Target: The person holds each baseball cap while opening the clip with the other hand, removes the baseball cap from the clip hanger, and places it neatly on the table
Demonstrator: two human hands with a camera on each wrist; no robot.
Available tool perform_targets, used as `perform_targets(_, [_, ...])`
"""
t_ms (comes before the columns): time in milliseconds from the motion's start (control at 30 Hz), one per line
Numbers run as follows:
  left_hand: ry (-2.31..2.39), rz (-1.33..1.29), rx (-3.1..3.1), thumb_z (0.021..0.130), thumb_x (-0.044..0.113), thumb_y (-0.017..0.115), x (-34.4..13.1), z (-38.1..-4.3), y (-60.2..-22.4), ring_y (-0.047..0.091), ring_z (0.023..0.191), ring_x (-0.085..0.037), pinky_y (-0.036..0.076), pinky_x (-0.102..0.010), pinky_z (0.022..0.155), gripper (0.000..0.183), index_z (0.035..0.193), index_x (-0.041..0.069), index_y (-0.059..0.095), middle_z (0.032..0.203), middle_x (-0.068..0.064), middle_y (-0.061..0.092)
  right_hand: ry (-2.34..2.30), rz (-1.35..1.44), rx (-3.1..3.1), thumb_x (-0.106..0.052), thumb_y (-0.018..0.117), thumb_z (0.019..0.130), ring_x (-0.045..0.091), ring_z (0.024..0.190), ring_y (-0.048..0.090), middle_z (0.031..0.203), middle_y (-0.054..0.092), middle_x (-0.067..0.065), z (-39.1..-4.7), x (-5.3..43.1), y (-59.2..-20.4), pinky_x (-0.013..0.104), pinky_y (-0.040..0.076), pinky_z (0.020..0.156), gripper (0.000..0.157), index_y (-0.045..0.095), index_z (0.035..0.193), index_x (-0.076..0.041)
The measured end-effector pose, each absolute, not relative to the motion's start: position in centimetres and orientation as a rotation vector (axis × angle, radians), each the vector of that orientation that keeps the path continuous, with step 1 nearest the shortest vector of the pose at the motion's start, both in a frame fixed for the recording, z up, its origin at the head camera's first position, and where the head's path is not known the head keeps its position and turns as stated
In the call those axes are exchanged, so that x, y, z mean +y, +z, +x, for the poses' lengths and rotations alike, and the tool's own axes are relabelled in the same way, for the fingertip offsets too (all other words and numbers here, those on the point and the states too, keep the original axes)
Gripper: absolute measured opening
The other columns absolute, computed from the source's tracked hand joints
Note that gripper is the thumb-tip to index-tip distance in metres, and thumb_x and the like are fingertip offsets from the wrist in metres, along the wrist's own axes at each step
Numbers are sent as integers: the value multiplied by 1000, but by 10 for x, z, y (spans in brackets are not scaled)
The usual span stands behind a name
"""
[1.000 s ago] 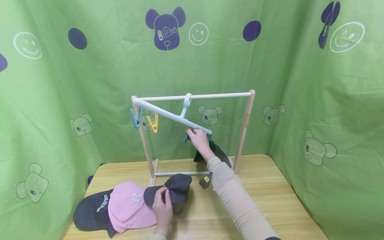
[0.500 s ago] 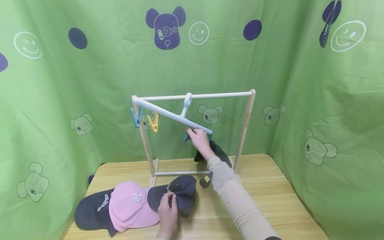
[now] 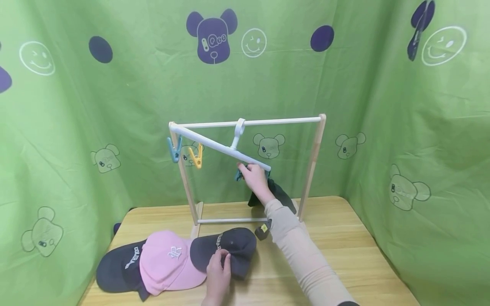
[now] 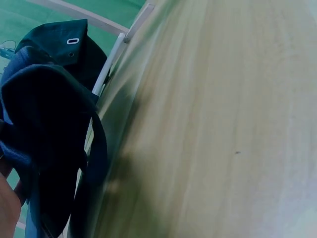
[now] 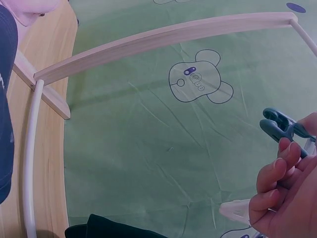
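My left hand (image 3: 219, 276) pinches the edge of a dark navy cap (image 3: 241, 248), its brim towards the left. In the left wrist view this cap (image 4: 44, 99) shows its dark inside, close above the tabletop. My right hand (image 3: 255, 180) is at the low right end of a white hanger (image 3: 214, 145), gripping a teal clip (image 3: 239, 175) between thumb and fingers. The right wrist view shows the same clip (image 5: 280, 124) with its handles in the fingers. Behind the right wrist a black cap (image 3: 281, 196) hangs below a second teal clip (image 3: 267, 174), partly hidden by the arm.
A blue clip (image 3: 174, 149) and a yellow clip (image 3: 196, 156) hang at the hanger's high left end. The hanger hooks over a rack (image 3: 313, 161). A pink cap (image 3: 162, 261) overlaps another dark cap (image 3: 116, 267) at the table's left. A small black item (image 3: 262, 231) with a yellow label is near the right forearm.
My left hand has moved right and slightly down with the navy cap, which now shows more of its brim and lettering. The right hand holds its place at the hanger.
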State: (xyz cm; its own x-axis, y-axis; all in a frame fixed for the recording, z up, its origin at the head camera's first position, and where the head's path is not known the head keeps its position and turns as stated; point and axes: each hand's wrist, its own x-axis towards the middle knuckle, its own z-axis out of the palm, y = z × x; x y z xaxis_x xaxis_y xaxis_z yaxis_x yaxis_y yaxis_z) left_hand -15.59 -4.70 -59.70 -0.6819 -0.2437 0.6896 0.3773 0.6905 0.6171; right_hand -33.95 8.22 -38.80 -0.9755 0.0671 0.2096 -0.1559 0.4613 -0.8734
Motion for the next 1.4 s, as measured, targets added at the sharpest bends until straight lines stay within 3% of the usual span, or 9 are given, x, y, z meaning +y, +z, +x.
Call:
perform_targets(233, [-995, -82, -2220, 78, 3, 72, -43, -152, -602, 60, 70, -15, 50, -32, 63, 18, 86, 13, 60, 76, 1, 63, 1524, 66, -2494, -49, 57, 92, 12, 46, 34, 52, 47, -4, -340, 83, -389, 23, 27, 43, 49, 47, 58, -15])
perform_targets(533, [-1125, -14, -2439, 84, 8, 71, -41, -149, -601, 61, 76, -12, 51, -31, 70, 13, 84, 17, 62, 79, 6, 65, 1518, 48, -2502, -48, 58, 92, 12, 47, 35, 53, 48, -3, -337, 83, -387, 23, 28, 44, 48, 48, 59, -15])
perform_targets(1400, [-1243, 39, -2615, 84, 12, 71, -39, -151, -604, 62, 78, -15, 49, -32, 69, 8, 80, 16, 65, 81, 3, 68, 1530, 54, -2509, -48, 58, 93, 12, 46, 33, 51, 43, -4, -336, 83, -386, 24, 27, 43, 49, 47, 58, -15])
